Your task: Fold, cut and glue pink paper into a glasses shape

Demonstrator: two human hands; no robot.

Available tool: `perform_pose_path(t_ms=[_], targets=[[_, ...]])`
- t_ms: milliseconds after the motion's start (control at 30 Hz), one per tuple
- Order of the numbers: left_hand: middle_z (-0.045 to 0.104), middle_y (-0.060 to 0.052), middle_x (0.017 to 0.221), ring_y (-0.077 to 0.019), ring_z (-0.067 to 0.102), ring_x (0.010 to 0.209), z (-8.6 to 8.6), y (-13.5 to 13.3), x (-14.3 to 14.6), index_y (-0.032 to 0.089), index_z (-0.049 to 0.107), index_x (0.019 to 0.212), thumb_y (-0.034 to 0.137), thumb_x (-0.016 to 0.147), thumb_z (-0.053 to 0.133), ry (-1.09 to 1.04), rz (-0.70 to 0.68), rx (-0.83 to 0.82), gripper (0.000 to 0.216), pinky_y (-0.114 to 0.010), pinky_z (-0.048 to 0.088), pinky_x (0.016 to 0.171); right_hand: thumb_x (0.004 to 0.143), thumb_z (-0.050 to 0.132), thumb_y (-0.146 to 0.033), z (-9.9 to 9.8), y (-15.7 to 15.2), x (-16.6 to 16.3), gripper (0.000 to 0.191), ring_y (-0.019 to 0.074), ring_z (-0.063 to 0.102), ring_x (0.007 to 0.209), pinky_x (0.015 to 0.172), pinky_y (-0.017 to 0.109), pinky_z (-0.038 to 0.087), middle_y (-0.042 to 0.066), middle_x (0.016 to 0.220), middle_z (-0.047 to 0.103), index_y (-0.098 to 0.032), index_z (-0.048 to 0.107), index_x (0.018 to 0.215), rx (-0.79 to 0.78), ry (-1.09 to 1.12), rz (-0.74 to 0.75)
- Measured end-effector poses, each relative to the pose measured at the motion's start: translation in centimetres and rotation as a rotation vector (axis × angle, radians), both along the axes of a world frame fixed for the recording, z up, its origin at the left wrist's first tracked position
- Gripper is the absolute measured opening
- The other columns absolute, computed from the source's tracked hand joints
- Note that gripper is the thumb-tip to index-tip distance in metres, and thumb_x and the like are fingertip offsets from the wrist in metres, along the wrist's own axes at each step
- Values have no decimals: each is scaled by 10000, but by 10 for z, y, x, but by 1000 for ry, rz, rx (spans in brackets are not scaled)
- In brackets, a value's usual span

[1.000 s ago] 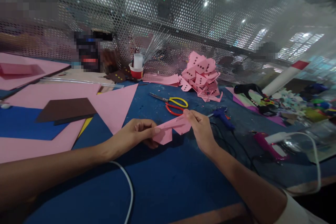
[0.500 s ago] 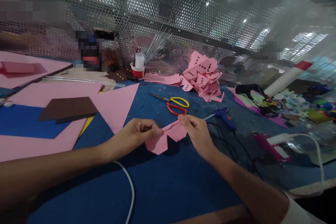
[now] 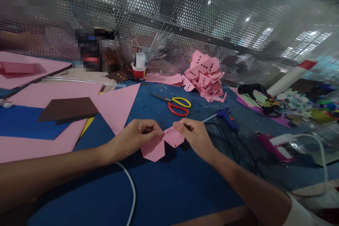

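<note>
— Left hand [image 3: 137, 136] pinching that pink paper piece [image 3: 160, 144]?
— Yes, right hand [image 3: 192, 136] grips its other end; it's held just above the blue bench [image 3: 169, 187], near the scissors [image 3: 174, 104].

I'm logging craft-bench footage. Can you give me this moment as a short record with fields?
setting: blue worktable in front of a perforated metal screen
left hand: pinches the left end of a folded pink paper piece
right hand: pinches the piece's right end
paper state: held just above the table, creased in the middle
behind hands: scissors with yellow and red handles, pile of pink cutouts with dark squares
left side: pink sheets, brown sheet
right side: glue guns
</note>
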State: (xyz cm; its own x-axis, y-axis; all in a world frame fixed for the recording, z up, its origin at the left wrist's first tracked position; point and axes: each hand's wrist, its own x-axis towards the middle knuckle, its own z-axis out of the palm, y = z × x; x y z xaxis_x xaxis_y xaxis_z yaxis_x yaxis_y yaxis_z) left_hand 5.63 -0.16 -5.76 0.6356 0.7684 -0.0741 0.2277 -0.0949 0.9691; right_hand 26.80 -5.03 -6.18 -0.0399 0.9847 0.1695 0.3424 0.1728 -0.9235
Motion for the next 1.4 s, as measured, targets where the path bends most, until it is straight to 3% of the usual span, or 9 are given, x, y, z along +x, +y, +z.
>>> perform_pose_path(t_ms=[400, 667, 833, 1000, 1167, 1400], targets=[[567, 9, 685, -106, 474, 618, -1, 1, 0, 150, 670, 789, 465, 860, 622, 5, 24, 50, 327, -197, 369, 543, 951, 493, -529, -4, 2, 4, 487, 109, 314, 597, 544, 259, 249, -33, 614, 327, -195, 391, 611, 21, -73, -55], [566, 16, 684, -97, 479, 608, -3, 3, -1, 146, 670, 815, 469, 882, 615, -13, 29, 45, 335, -187, 375, 539, 942, 495, -571, -6, 3, 7, 520, 119, 484, 559, 533, 248, 338, -10, 575, 509, -176, 528, 605, -17, -82, -41], [581, 6, 698, -108, 496, 626, -6, 4, -1, 141, 676, 843, 481, 884, 616, -29, 30, 12, 348, -197, 387, 552, 951, 475, -571, -3, 3, 6, 506, 126, 460, 585, 538, 250, 335, -9, 594, 487, -175, 569, 650, -5, -59, -27], [622, -7, 773, -133, 532, 704, -6, 6, -2, 165, 699, 879, 507, 883, 609, -46, 15, 13, 354, -213, 412, 616, 951, 517, -513, -1, 5, 5, 377, 128, 451, 658, 595, 238, 361, -10, 702, 510, -188, 624, 794, 44, -28, -20], [602, -1, 773, -142, 528, 710, -1, 5, -2, 168, 657, 802, 544, 914, 532, -77, 38, -74, 412, -224, 415, 628, 952, 509, -509, -1, 9, 9, 373, 134, 459, 698, 636, 234, 380, -6, 734, 508, -187, 631, 809, 47, 41, -33], [679, -31, 800, -145, 581, 700, -1, 6, 0, 149, 700, 882, 474, 808, 695, -134, -6, -173, 334, -227, 427, 633, 950, 511, -506, 1, 8, 10, 355, 132, 431, 677, 637, 239, 366, -16, 721, 486, -195, 602, 807, 10, 80, -13]])
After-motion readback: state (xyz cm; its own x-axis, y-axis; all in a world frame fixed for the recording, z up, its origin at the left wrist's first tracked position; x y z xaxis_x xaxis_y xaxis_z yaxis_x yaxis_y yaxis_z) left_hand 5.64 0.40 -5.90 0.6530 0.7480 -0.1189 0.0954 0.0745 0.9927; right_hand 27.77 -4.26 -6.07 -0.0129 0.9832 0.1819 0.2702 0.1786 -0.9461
